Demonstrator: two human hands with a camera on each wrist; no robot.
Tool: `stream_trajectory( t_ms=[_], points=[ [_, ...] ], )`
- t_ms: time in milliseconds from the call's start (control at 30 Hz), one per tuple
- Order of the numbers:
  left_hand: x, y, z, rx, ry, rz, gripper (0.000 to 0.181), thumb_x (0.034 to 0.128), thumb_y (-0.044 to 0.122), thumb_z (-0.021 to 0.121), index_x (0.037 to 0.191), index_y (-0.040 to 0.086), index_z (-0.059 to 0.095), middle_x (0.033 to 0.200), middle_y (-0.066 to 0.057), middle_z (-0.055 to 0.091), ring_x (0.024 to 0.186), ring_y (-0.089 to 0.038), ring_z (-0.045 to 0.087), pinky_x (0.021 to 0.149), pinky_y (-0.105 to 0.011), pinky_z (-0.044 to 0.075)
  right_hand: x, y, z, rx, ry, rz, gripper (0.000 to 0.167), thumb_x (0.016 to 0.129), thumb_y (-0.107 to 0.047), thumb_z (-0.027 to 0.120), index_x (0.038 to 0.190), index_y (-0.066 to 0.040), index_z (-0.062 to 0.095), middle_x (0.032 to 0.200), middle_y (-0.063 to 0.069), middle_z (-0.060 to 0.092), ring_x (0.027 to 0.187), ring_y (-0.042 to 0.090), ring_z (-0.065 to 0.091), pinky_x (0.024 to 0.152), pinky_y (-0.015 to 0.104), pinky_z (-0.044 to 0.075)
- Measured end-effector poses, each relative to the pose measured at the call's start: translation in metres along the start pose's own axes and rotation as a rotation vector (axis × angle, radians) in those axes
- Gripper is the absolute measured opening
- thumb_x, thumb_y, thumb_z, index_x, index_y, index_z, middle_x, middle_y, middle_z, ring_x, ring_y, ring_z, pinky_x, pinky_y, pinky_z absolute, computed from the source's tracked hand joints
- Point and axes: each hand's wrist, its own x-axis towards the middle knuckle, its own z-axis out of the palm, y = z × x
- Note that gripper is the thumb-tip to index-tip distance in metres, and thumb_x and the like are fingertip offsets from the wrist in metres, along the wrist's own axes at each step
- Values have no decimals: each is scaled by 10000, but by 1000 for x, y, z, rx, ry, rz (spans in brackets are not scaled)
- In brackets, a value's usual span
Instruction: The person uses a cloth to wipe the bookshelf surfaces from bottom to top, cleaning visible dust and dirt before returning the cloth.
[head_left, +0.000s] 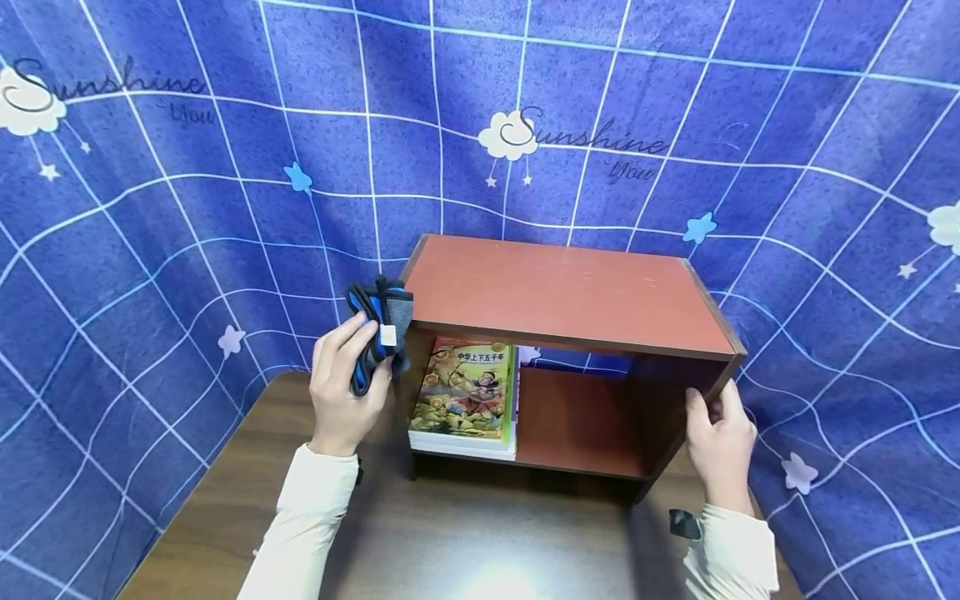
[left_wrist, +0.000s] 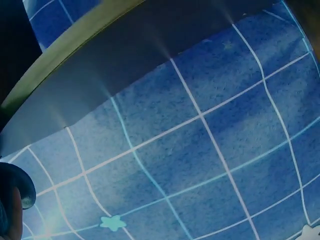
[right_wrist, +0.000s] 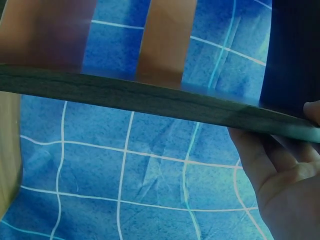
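My left hand (head_left: 348, 383) pinches a folded blue and black fabric bundle (head_left: 382, 321) with black straps, a grey patch and a small white label. The bundle is beside the upper left corner of a small wooden shelf (head_left: 558, 292) with a reddish top. On the right, my other hand (head_left: 722, 437) grips the front edge of the side panel (head_left: 660, 450), thumb inside and fingers outside. The right wrist view shows this right hand (right_wrist: 292, 182) around the dark panel edge (right_wrist: 125, 95). In the left wrist view, only a dark rounded part (left_wrist: 25, 185) and a bit of finger show.
A stack of books (head_left: 465, 400) lies in the shelf's left part, the top one with an illustrated cover. The shelf stands on a brown wooden table (head_left: 300, 517). Blue curtain (head_left: 315, 225) with white grid lines hangs behind and on both sides.
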Motion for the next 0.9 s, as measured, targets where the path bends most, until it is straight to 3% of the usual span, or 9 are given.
stream_trajectory(
  t_ms=[200,367,567,900],
  points=[
    [-8,0,-3,113,-2,60,359,779,170,646,1095,33,750,1107,-208,673,941,-470,568,822,-528,434,0,-1,-1,-5,-3,11,130,931,-63,673,1012,22,619,723,181,685,634,-159,450,612,224,362],
    [-22,2,-11,196,-106,25,363,791,198,637,1115,84,753,1111,-164,666,925,-430,563,772,-517,463,1,-2,-1,0,-7,14,137,933,-64,665,1023,28,621,732,193,685,641,-167,451,617,250,360],
    [-41,1,-18,206,-215,3,379,774,196,624,1119,97,748,1085,-124,675,921,-400,574,717,-508,490,4,-4,-3,-6,-3,4,141,923,-47,659,1018,47,617,737,208,683,660,-191,441,619,258,360],
    [-65,1,-32,213,-331,-35,369,792,209,615,1124,116,747,1095,-88,680,976,-368,595,735,-493,513,7,-6,-3,-18,-19,4,136,913,-53,657,1001,43,618,706,191,662,622,-161,440,605,232,351]
  ],
)
